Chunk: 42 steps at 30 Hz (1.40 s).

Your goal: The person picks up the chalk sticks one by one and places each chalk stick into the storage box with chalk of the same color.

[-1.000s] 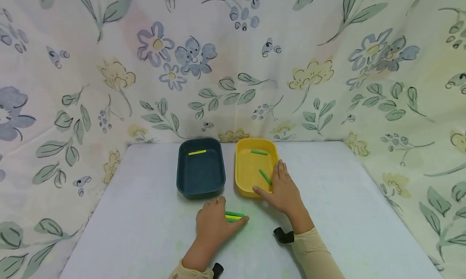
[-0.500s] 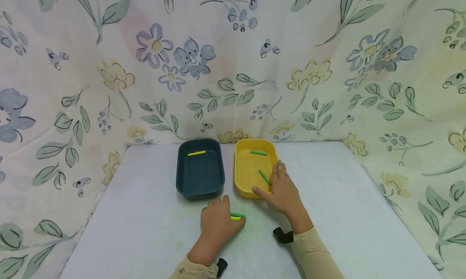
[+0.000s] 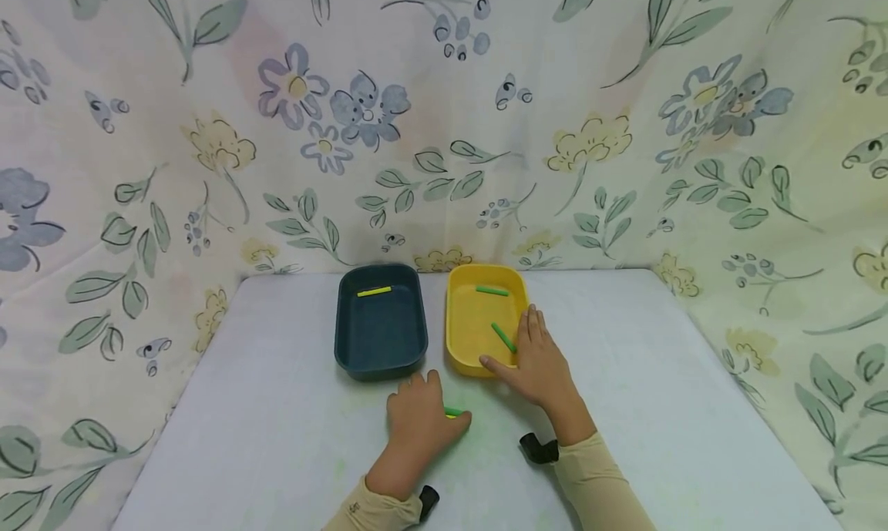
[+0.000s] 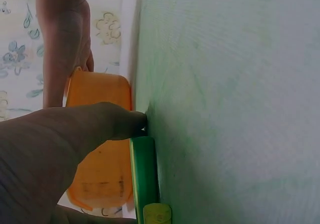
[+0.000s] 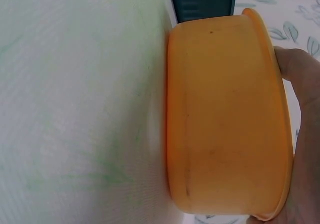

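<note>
My left hand (image 3: 422, 421) is low over a small group of chalk-like sticks on the table, thumb and forefinger spread apart. A green stick (image 4: 145, 169) and the round end of a yellow stick (image 4: 157, 213) show by its thumb in the left wrist view; the palm hides the others from above. My right hand (image 3: 543, 368) rests against the front right corner of the yellow tray (image 3: 472, 323), fingers straight along its side and thumb at the front rim. Inside that tray lie two green sticks (image 3: 492, 290), apart from each other.
A dark blue tray (image 3: 381, 334) stands left of the yellow one, with one yellow stick (image 3: 375, 291) in it. Floral cloth (image 3: 444, 130) hangs behind the white table (image 3: 277, 423). Black wrist devices (image 3: 538, 448) sit near both cuffs.
My left hand has shifted a little to the right over the sticks, covering more of them. The right hand has stayed at the yellow tray.
</note>
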Available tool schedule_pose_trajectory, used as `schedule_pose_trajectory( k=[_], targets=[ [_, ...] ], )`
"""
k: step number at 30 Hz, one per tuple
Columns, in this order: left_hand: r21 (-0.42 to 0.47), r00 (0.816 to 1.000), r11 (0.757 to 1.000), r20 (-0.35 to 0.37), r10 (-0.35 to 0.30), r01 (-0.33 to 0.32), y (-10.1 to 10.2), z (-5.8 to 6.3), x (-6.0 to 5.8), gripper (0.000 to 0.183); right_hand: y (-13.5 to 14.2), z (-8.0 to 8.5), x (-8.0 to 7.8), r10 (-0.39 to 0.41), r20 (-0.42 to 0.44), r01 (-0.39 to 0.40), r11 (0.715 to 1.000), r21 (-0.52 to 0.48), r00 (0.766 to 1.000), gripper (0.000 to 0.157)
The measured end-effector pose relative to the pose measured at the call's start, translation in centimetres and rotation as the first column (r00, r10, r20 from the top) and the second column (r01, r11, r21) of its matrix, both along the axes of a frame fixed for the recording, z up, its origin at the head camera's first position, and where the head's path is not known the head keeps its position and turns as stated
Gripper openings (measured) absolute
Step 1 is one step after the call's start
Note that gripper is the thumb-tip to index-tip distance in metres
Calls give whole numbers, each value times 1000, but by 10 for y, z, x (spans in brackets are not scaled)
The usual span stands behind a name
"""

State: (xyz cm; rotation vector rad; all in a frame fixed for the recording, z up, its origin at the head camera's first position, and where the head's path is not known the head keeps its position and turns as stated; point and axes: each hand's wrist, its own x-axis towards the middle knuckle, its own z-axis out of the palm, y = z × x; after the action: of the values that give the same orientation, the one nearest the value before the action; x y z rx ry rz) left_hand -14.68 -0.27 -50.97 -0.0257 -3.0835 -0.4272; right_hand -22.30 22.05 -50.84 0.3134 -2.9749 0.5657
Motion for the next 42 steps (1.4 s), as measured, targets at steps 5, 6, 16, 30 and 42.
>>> schedule_pose_trajectory(
  k=[5,6,16,30,42],
  targets=[
    [23,1000,999,-19,-22,23,-1,3,1,89,-1,2,1,3,-3,-3,1000,6,1000,128],
    [29,999,999,-29,-26,27,-2,3,1,89,-1,2,1,3,-3,-3,1000,7,1000,128],
    [84,974,987,-193,-122,140,-9,1,0,75,0,-1,1,4,-1,-4,1000,4,1000,129],
    [161,896,941,-387,-217,297,-15,7,-6,79,-1,2,2,-2,2,2,1000,2,1000,128],
    [195,886,919,-394,-245,342,-19,14,-17,79,-2,1,2,-8,-11,8,1000,8,1000,128]
  ],
)
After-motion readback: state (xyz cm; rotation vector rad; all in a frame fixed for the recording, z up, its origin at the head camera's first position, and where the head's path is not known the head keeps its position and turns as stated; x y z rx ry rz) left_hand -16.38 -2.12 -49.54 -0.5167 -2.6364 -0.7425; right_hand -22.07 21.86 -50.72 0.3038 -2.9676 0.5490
